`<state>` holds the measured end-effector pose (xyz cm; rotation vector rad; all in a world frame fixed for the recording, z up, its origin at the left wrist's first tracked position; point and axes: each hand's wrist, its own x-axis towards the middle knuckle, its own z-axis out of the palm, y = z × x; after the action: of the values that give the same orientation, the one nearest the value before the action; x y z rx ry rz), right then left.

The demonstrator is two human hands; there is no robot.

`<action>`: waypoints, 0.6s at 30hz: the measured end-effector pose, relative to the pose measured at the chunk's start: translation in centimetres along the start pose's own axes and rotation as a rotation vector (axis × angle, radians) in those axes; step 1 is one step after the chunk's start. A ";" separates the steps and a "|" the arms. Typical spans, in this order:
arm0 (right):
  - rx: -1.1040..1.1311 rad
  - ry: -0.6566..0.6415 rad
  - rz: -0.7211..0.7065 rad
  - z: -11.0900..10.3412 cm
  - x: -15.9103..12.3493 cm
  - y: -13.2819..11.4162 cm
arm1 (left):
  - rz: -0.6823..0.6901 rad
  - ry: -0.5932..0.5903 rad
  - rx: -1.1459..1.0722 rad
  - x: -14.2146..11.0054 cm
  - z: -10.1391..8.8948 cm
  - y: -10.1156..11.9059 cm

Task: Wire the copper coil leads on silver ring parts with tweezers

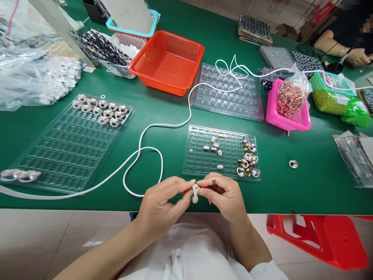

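Observation:
Just above the table's front edge, my left hand (pixel 163 202) pinches a small white and silver earbud piece (pixel 195 195) between thumb and fingertips. The fingertips of my right hand (pixel 227 198) close on the same piece from the other side. A thin brown tool (pixel 213 184) also sticks up from my right fingers; most of it is hidden. Directly beyond my hands lies a clear compartment tray (pixel 194 161). Several small pale blocks (pixel 220 153) are scattered across it, and silver earbud parts (pixel 247 157) with yellow bits fill its right side.
A white cable (pixel 161 125) winds over the green table. At left, another tray (pixel 72 144) holds silver shells (pixel 108 113). Behind are an orange basket (pixel 171 66), stacked clear trays (pixel 227 91) and a pink basket (pixel 274 114). A person's hand (pixel 358 57) is at far right.

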<state>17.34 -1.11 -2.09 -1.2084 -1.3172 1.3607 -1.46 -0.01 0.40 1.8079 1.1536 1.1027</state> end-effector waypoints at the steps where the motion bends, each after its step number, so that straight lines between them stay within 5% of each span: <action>1: -0.018 -0.004 -0.007 0.0 0.0 -0.1 | 0.012 0.001 0.007 0.0 0.0 0.0; 18: -0.076 0.029 -0.251 0.0 0.1 -0.3 | -0.018 0.022 0.038 -0.3 0.1 0.0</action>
<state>17.32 -1.00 -1.79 -1.0681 -1.4577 1.1193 -1.40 -0.36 0.30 1.8154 1.2089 1.0994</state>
